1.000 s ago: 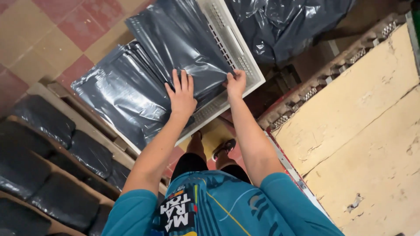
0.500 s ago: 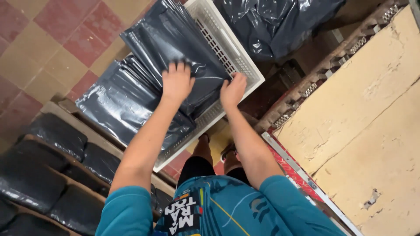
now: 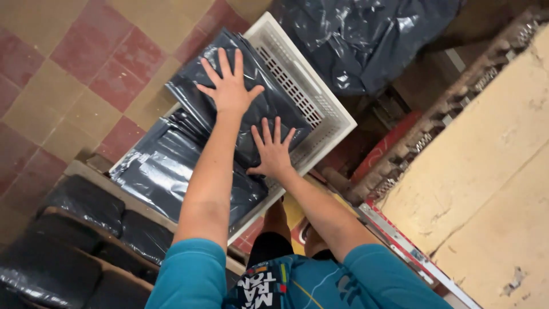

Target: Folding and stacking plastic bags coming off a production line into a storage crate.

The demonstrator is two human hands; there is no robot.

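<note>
I see both palms pressed flat with fingers spread, gripping nothing: my left hand point(image 3: 230, 86) has slid further up the top dark grey plastic mailer bag point(image 3: 243, 94) than a moment ago, my right hand point(image 3: 272, 150) just below it. The bags fill a white slotted crate point(image 3: 320, 100) on red-and-tan floor tiles point(image 3: 74, 68). Beyond the crate lies a crumpled dark plastic sack point(image 3: 366, 40); beside it, a worn cream board point(image 3: 486, 171).

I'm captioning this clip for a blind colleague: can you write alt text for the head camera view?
Seen from above, a person's left hand and right hand press flat, fingers spread, on dark grey plastic mailer bags stacked in a white slotted plastic crate. The crate sits over a red and tan tiled floor, with more dark bags on wooden shelves at lower left.
</note>
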